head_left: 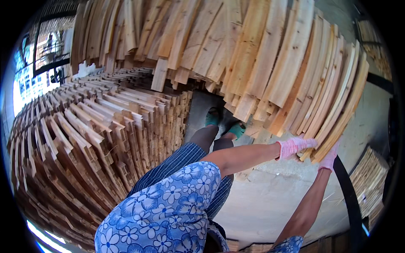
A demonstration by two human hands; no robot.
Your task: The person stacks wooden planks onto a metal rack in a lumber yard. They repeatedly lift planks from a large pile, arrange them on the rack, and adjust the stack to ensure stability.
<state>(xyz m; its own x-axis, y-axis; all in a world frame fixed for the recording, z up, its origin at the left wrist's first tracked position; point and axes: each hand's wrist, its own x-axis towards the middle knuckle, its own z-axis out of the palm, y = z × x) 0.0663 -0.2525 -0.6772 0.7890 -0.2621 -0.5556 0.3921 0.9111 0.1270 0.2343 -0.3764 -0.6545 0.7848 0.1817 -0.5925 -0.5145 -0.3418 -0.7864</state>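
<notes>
Both hands wear pink knit gloves and work at the lower ends of a bundle of thin wooden slats that leans among many others standing on end.

Left hand: the fingers are closed around the bottom ends of the slats, gripping them from the person's side. The forearm extends from the blue floral sleeve across the middle of the view to reach this point.

Right hand: it sits just beside and slightly below the left hand, pressed against the underside of the same slat ends. Its fingers are mostly hidden behind the wood, so whether they are curled or flat cannot be told.

The gripped slats form the outermost group on the right side of the leaning stack of boards, which fans upward and away from both hands. The slats are pale, rough-sawn and of uneven length at their lower ends.

To the left of the hands, well apart, a large crosswise pile of short wooden pieces fills the view. Between that pile and the leaning stack, the person's feet in teal sandals stand on a grey concrete floor. Below the hands the floor shows pale dust. Further to the right of the hands lies another low stack of slats. A bright opening lies far to the left.
</notes>
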